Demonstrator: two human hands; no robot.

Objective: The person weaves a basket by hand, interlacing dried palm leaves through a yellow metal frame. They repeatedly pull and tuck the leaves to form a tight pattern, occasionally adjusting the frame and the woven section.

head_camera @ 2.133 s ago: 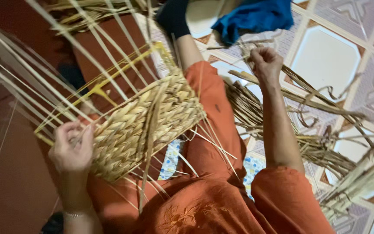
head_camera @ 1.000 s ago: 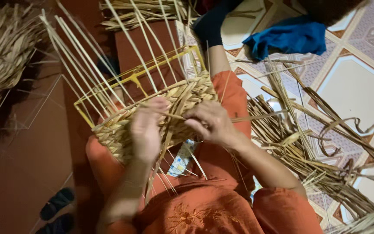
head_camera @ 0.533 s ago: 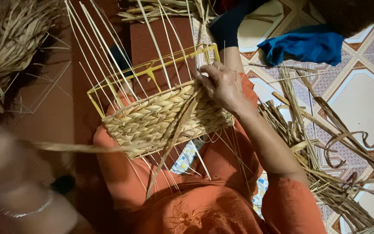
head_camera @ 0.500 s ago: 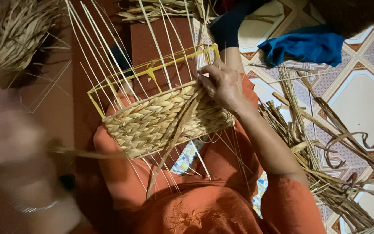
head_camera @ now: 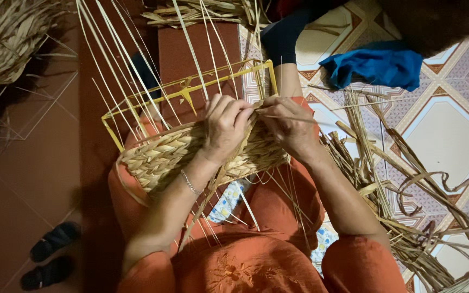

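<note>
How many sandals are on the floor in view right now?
2: both dark sandals lie on the red floor at lower left, one sandal above the other sandal, side by side. More may be hidden outside the frame.

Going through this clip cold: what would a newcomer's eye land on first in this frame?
First, the half-woven straw basket on a yellow wire frame, resting on the person's lap in the middle, with the left hand and right hand pressed together at its upper edge. Next, the blue cloth on the patterned tiles at upper right, above a pile of loose straw strips. Dark sandals lie at lower left.
</note>
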